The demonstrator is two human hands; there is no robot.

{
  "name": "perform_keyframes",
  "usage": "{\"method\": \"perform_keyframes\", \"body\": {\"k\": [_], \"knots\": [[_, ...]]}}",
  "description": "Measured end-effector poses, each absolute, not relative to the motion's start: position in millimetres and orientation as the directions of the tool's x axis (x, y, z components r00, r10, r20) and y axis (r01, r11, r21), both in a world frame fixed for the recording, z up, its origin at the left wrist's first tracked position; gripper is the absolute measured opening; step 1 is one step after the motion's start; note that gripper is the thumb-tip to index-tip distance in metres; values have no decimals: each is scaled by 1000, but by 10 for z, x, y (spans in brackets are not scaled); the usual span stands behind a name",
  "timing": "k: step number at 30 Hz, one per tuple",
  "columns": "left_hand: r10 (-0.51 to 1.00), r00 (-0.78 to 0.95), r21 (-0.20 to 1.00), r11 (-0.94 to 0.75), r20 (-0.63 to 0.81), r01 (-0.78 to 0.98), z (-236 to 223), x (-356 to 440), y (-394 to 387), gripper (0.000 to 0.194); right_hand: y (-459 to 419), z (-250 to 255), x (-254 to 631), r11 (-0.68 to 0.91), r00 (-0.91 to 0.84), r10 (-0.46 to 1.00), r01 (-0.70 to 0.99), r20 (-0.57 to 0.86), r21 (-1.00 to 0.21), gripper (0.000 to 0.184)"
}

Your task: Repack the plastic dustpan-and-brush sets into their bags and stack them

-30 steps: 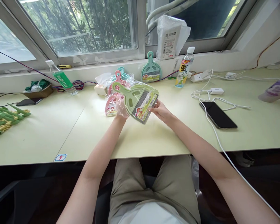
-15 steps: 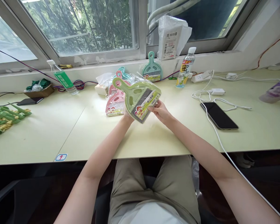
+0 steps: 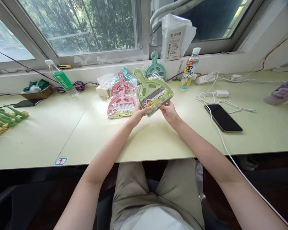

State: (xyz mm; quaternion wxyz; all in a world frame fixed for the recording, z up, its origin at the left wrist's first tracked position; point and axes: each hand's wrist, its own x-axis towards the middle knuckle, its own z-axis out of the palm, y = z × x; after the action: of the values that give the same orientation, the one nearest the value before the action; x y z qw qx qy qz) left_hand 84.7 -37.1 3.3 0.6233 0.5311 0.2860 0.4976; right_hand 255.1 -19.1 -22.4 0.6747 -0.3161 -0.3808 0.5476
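Above the middle of the table I hold a green dustpan set (image 3: 150,87) in clear wrap, its brush bristles and printed label facing me and its handle tilted up to the left. Another green edge shows behind it, so there may be more than one. My left hand (image 3: 137,117) is closed on its lower left edge. At the lower right edge, my right hand (image 3: 169,112) pinches the pack. Just left lie wrapped pink dustpan sets (image 3: 121,103), overlapping, with teal dustpan sets (image 3: 126,74) behind. One teal set (image 3: 155,65) leans against the wall, partly covered by the green one.
A white-capped drink bottle (image 3: 189,70), a power strip (image 3: 206,78) and a black phone (image 3: 223,118) with a white cable are on the right. Leftward are a green-labelled bottle (image 3: 63,80), a cardboard box (image 3: 37,92) and green bundles (image 3: 6,118). A tissue pack (image 3: 104,89) stands behind the pink sets.
The green dustpan set has shifted right and turned more upright, uncovering more of the pink sets. My left hand has come from behind it to its lower edge.
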Motion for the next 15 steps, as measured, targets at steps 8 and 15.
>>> {"method": "perform_keyframes", "body": {"k": [8, 15], "knots": [[936, 312, 956, -72, 164, -284, 72, 853, -388, 78, -243, -175, 2501, 199, 123, 980, -520, 157, -831, 59], [961, 232, 954, -81, 151, -289, 17, 856, -350, 72, -251, -202, 2489, 202, 56, 978, -487, 201, -850, 61]]}}
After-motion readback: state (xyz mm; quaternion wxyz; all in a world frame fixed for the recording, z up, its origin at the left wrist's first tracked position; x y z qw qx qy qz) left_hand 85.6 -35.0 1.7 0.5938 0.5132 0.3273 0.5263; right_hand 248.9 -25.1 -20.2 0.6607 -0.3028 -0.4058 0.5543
